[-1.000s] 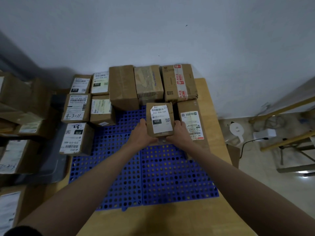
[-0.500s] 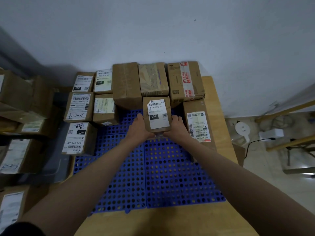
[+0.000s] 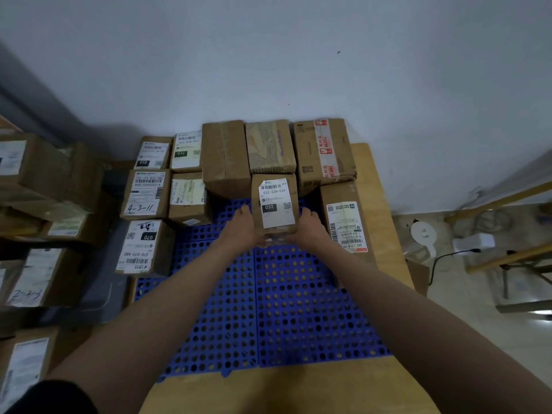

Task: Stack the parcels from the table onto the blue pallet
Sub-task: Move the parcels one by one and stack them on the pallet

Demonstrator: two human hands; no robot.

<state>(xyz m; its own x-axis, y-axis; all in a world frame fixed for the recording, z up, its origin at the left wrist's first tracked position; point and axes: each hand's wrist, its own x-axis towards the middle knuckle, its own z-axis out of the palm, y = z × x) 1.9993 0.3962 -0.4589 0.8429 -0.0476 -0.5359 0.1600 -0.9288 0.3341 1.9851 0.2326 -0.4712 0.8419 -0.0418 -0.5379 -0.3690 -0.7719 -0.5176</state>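
A small parcel (image 3: 274, 204) with a white label marked 032 is held between both hands over the far part of the blue pallet (image 3: 286, 306). The left hand (image 3: 242, 227) is curled round its left side and the right hand (image 3: 309, 228) round its right side, each clamped on the cardboard near the lower edge. Whether the parcel's base is resting on the pallet cannot be told.

The parcel is placed just in front of a back row of three larger boxes: a plain box (image 3: 225, 156), a taped box (image 3: 270, 146) and a red-taped box (image 3: 324, 150), all set against the wall (image 3: 268, 55). To its right, a long box (image 3: 343, 222) is laid along the pallet's right edge. On the left side, five labelled boxes are grouped, among them one marked 070 (image 3: 140, 246) and one marked 4-3-11 (image 3: 145, 194).

The pallet is carried by a wooden table (image 3: 283, 392). More parcels are piled at the left (image 3: 44, 180), off the pallet.
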